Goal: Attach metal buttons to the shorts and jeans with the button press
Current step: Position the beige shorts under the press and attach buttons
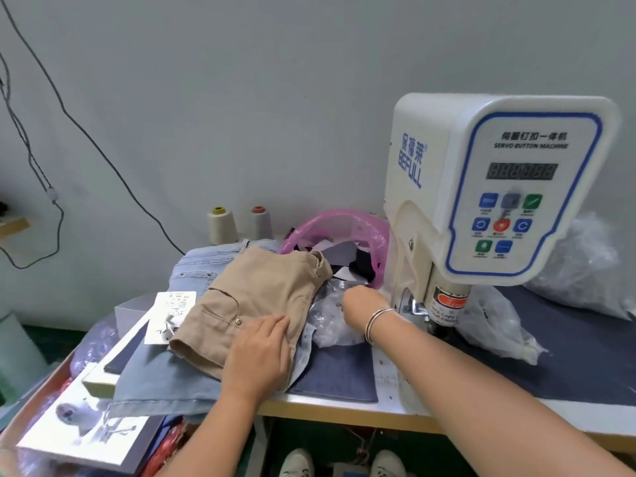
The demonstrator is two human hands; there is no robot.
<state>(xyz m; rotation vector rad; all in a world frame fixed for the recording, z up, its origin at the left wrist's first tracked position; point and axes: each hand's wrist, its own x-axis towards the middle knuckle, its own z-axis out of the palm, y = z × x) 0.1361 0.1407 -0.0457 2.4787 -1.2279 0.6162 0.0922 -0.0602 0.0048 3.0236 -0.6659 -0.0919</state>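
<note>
Left hand (263,352) lies flat, fingers straight, pressing the khaki shorts (254,301) onto the light jeans (192,270) stacked under them, left of the button press (495,201). Right hand (361,302) is curled, reaching into a clear plastic bag (330,318) just beside the press base; probably picking a metal button, but fingertips are hidden so I can't tell whether it holds one.

Handling: shorts are soft cotton, light, floppy, will bunch and slide on the denim. Take them at the waistband, the stiffest layered edge, and keep it flat and taut when feeding under the head. Jeans are heavier and stiffer; support the hanging weight so it doesn't drag the waistband off the die. Buttons are small, hard and slippery: pinch by the rim.
</note>
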